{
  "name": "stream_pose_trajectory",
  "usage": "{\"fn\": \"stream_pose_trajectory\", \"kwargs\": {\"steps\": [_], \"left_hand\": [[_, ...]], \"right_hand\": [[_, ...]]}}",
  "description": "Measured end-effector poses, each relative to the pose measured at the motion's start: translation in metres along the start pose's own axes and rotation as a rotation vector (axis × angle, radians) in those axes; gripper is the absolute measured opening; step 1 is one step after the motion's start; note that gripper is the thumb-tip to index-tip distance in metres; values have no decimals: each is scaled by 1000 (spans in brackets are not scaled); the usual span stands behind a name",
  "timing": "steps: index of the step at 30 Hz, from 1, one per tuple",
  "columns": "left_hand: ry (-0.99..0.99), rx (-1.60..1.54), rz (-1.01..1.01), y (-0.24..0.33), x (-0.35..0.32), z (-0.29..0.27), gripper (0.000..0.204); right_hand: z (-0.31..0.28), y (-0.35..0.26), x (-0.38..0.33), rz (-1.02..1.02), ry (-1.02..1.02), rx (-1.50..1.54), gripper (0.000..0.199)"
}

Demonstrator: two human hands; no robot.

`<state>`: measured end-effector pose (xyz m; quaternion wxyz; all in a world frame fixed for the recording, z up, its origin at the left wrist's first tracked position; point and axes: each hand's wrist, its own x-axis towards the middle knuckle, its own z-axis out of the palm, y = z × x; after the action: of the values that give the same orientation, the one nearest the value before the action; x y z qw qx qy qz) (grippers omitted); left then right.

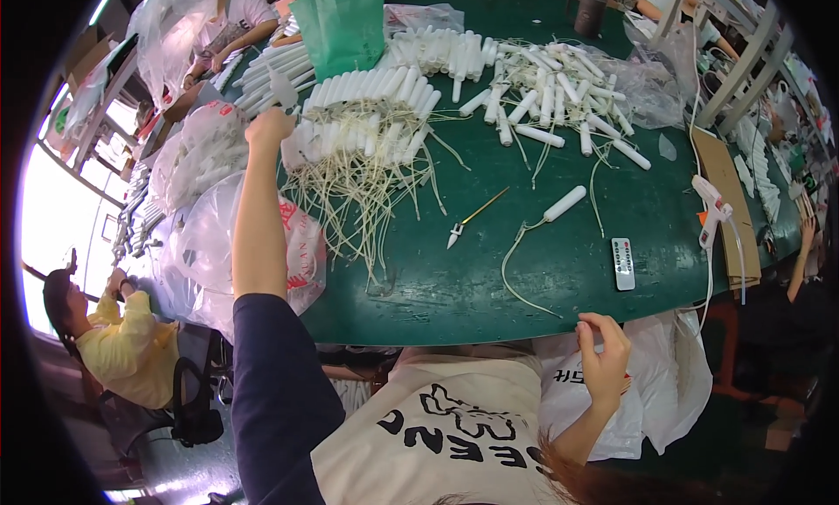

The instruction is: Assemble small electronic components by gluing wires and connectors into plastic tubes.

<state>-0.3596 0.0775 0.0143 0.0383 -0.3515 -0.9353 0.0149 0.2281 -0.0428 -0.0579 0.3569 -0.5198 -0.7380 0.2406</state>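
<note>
1. The left hand point(269, 125) was stretched far forward over the green surface point(524, 269), with the arm in a dark blue sleeve point(275, 391).
2. Its fingers were closed narrow around a thin piece of clear plastic point(283, 89), which it held up just above the left end of a row of white tubes point(367, 90).
3. These white tubes lay side by side in the far left part of the surface, and pale thin wires point(367, 169) came out from them toward the person in a tangled bunch.
4. The right hand point(603, 352) was at the near edge of the surface, well apart from the left hand. Its fingers were half curled and touched the rim; I could not tell if it held anything.
5. A white plastic bag point(673, 391) hung just beside the right hand, below the edge.
6. One single white tube with a long wire point(564, 204) lay alone in the middle, and near it were a small brush with a yellow handle point(476, 217) and a white remote control point(622, 262).
7. A white glue gun point(712, 210) rested at the right side, on a piece of brown cardboard point(725, 182).
8. A second heap of white tubes point(559, 90) lay at the far right, and a green bag point(345, 24) stood behind the row.
9. Clear plastic bags point(197, 155) were piled at the left edge.
</note>
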Motion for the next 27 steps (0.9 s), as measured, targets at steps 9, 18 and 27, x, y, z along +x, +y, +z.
{"fn": "stream_pose_trajectory", "kwargs": {"steps": [9,18,27], "left_hand": [[540,-296,531,167,-115,-47,37],[85,-288,699,282,-171,40,56],[-1,-277,619,273,-166,27,51]], "right_hand": [[5,4,6,-62,56,30,7],[-7,3,0,25,40,52,8],[-12,11,-7,-36,67,18,8]]}}
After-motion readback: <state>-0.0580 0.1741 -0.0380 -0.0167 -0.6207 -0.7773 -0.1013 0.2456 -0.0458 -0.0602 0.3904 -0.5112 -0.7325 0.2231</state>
